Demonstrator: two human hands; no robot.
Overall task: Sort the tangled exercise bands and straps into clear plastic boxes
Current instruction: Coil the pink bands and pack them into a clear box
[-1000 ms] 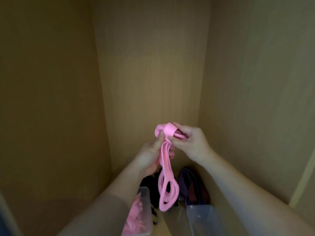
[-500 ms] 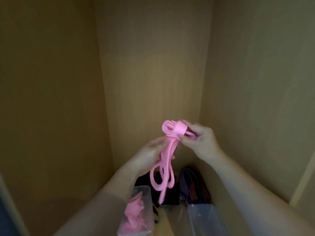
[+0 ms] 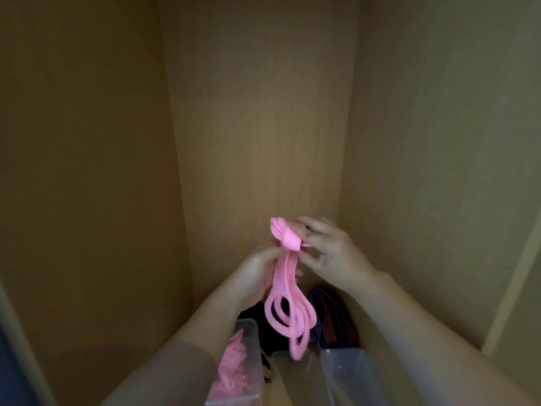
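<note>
A pink exercise band (image 3: pixel 288 312) hangs in loops in front of me, its top wound into a knot-like bundle. My left hand (image 3: pixel 259 273) grips the band just under the bundle. My right hand (image 3: pixel 328 253) pinches the bundle from the right with curled fingers. Below stand clear plastic boxes: the left box (image 3: pixel 248 329) holds pink bands (image 3: pixel 231 373), the right box (image 3: pixel 348 373) looks bare inside. A dark purple strap with red stripes (image 3: pixel 333 320) and black straps (image 3: pixel 254 313) lie behind the boxes.
I am facing into a wooden cupboard with a back panel (image 3: pixel 257 127) and side walls close on both sides. A third clear box (image 3: pixel 288 376) stands between the other two. The light is dim.
The band's hanging loops have swung and spread lower. Both hands shifted slightly right, the right hand turning the wound bundle at the top.
</note>
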